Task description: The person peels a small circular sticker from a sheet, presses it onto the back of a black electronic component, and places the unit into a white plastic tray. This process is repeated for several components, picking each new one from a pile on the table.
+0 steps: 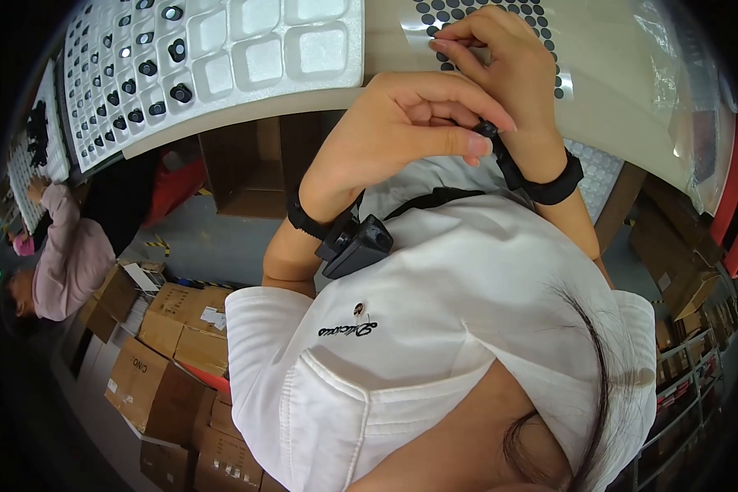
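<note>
My left hand (414, 123) is closed, thumb and forefinger pinching a small black plastic part (486, 129) beside my right wrist. Most of that part is covered by the fingertips and I cannot make out its details. Farther forward, my right hand (500, 61) reaches over a clear sheet of round black stickers (541, 18) on the table. Its thumb and forefinger come together at the sheet's left side; whether a sticker is between them is too small to tell. Each wrist wears a black strap, and a black box-shaped device (361, 246) sits at the left one.
At the left of the beige table (607, 107), a white foam tray (320, 57) holds several small black parts in its pockets. Clear plastic film (672, 74) lies at the right. Cardboard boxes (152, 385) stand on the floor. Another person (66, 246) works at far left.
</note>
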Motion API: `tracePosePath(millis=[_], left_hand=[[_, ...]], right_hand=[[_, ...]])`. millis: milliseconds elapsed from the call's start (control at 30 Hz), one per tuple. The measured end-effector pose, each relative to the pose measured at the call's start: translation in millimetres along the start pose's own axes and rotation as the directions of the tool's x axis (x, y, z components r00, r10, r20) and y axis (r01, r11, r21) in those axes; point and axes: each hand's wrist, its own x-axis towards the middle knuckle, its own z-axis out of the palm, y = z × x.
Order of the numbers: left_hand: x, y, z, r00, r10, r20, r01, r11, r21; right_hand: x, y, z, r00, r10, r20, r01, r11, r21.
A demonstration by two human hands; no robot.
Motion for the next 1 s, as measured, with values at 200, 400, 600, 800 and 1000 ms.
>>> tracePosePath(millis=[200, 400, 600, 800, 1000], left_hand=[[1.0, 0.7, -1.2, 0.993, 0.114, 0.019, -0.114, 0.993, -0.014], [-6.2, 9.1, -1.9, 0.984, 0.168, -0.05, -0.171, 0.984, -0.058], [-9.1, 2.7, -5.8, 0.965, 0.241, -0.102, -0.249, 0.965, -0.077], [-6.6, 2.4, -5.7, 0.96, 0.277, -0.049, -0.28, 0.956, -0.089], [25.7, -12.0, -22.8, 0.608, 0.652, 0.453, -0.707, 0.704, -0.065]], right_hand=[[-3.5, -1.3, 3.0, 0.999, 0.031, -0.019, -0.032, 0.998, -0.058], [-1.3, -5.9, -10.0, 0.894, 0.371, 0.252, -0.445, 0.806, 0.391], [-7.5, -21.5, -30.3, 0.925, 0.327, 0.191, -0.348, 0.533, 0.771], [-18.9, -34.3, -50.8, 1.0, 0.002, 0.004, -0.004, 0.661, 0.751], [-24.8, -30.5, -53.7, 0.999, -0.037, -0.013, 0.035, 0.712, 0.701]])
